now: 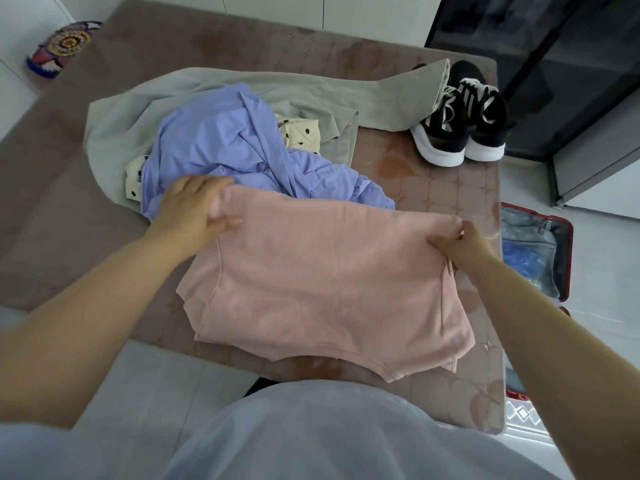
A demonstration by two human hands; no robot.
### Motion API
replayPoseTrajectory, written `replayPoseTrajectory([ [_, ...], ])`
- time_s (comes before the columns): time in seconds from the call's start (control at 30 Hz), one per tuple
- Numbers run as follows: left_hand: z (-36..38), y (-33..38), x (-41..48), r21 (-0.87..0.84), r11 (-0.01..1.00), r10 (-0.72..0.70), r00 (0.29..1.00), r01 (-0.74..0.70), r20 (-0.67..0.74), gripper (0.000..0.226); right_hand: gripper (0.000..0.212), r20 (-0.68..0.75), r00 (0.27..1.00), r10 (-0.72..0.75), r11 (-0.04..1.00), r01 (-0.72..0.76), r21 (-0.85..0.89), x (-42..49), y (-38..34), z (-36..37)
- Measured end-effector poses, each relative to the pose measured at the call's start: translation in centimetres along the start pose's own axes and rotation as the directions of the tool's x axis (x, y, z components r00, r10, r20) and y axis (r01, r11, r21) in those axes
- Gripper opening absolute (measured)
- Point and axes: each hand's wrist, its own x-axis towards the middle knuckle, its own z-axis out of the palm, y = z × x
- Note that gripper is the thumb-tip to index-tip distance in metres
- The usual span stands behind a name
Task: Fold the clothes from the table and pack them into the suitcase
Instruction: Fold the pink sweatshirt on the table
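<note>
- A pink top (329, 278) lies on the near half of the table (460, 188), doubled over, with layered edges showing along its near-left side.
- The left hand (194, 209) grips the far-left corner of the pink top, fingers curled over the cloth.
- The right hand (464, 244) pinches the far-right corner of the same top between thumb and fingers, and the fabric bunches there.
- The top's far edge runs stretched between the two hands and overlaps the near edge of a crumpled purple garment (225, 147).
- The purple garment sits in a heap mid-table, on top of a spread grey garment (138, 112) that reaches toward the far-right corner.
- A cream piece with black dots (298, 131) shows from under the purple heap, on its right and at its left edge.
- A pair of black shoes (460, 123) with white soles stands at the table's far-right edge, touching the end of the grey garment.
- The red suitcase (567, 258) lies open on the floor just beside the table's right side, with bluish packed items inside; none of the table's clothes are in it.
- A dark cabinet (554, 64) stands beyond the shoes.
- A colourful patterned object (60, 48) lies at the far left; I cannot tell what it is.
</note>
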Motion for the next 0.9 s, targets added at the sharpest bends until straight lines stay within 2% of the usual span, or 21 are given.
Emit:
replayPoseTrajectory([
  [0.03, -0.1, -0.1, 0.8, 0.038, 0.999, -0.03, 0.999, 0.029, 0.027, 0.055, 0.075, -0.003, 1.0, -0.009, 0.998, 0.008, -0.061, 0.1, -0.1, 0.1],
  [0.07, -0.6, -0.2, 1.6, 0.055, 0.997, -0.059, 0.997, 0.057, 0.052, 0.046, 0.074, -0.013, 0.999, -0.029, 0.998, 0.029, -0.052, 0.4, 0.0, -0.1],
  [0.13, -2.2, -0.4, 2.9, -0.012, 0.993, -0.115, 0.985, 0.118, 0.127, 0.029, 0.056, 0.007, 0.995, -0.102, 0.989, 0.1, 0.109, 0.6, 0.3, -1.0],
  [0.2, -4.0, -0.4, 3.8, -0.137, 0.98, -0.113, 0.975, 0.141, 0.193, 0.024, 0.038, 0.065, 0.984, -0.165, 0.949, 0.141, 0.281, 0.2, 0.2, -2.6],
  [0.27, -5.3, -0.3, 4.5, -0.209, 0.971, -0.08, 0.98, 0.118, 0.181, 0.02, 0.04, 0.043, 0.979, -0.197, 0.885, 0.159, 0.437, -0.3, -0.2, -4.3],
  [0.3, -5.7, -0.2, 4.7, -0.229, 0.967, -0.074, 0.984, 0.112, 0.165, 0.02, 0.043, -0.025, 0.98, -0.199, 0.868, 0.188, 0.46, -0.4, -0.4, -4.9],
  [0.4, -5.3, 0.3, 5.3, -0.327, 0.938, -0.071, 0.985, 0.119, 0.155, 0.02, 0.046, -0.242, 0.96, -0.139, 0.903, 0.223, 0.366, -0.5, -1.0, -5.0],
  [0.47, -4.4, 0.4, 5.7, -0.34, 0.933, -0.061, 0.982, 0.119, 0.177, 0.018, 0.06, -0.289, 0.955, -0.072, 0.931, 0.168, 0.324, -1.0, -1.6, -3.5],
  [0.53, -3.6, 0.0, 6.0, -0.33, 0.937, -0.054, 0.981, 0.115, 0.189, 0.018, 0.074, -0.333, 0.943, -0.016, 0.977, 0.086, 0.196, -2.0, -1.9, -1.3],
  [0.6, -3.1, -0.4, 6.3, -0.331, 0.937, -0.059, 0.984, 0.113, 0.171, 0.019, 0.072, -0.385, 0.914, -0.13, 0.991, 0.13, -0.026, -4.2, -2.6, 1.1],
  [0.63, -3.0, -0.4, 6.4, -0.342, 0.931, -0.07, 0.983, 0.126, 0.171, 0.022, 0.062, -0.368, 0.896, -0.248, 0.969, 0.223, -0.108, -5.8, -3.2, 2.5],
  [0.7, -2.6, -0.5, 6.6, -0.364, 0.915, -0.103, 0.973, 0.173, 0.205, 0.026, 0.034, -0.215, 0.848, -0.485, 0.874, 0.461, -0.153, -9.5, -4.4, 5.7],
  [0.77, -2.6, -0.4, 6.7, -0.343, 0.915, -0.123, 0.957, 0.211, 0.261, 0.028, 0.013, 0.021, 0.728, -0.686, 0.718, 0.681, -0.144, -13.5, -5.9, 9.4],
  [0.83, -2.8, -0.4, 6.9, -0.282, 0.94, -0.108, 0.951, 0.193, 0.288, 0.024, 0.014, 0.252, 0.641, -0.725, 0.638, 0.763, -0.103, -16.3, -7.6, 13.0],
  [0.9, -3.3, 0.1, 7.1, -0.216, 0.97, -0.047, 0.959, 0.111, 0.279, 0.024, 0.027, 0.443, 0.608, -0.659, 0.615, 0.775, -0.148, -18.5, -9.7, 16.2],
])
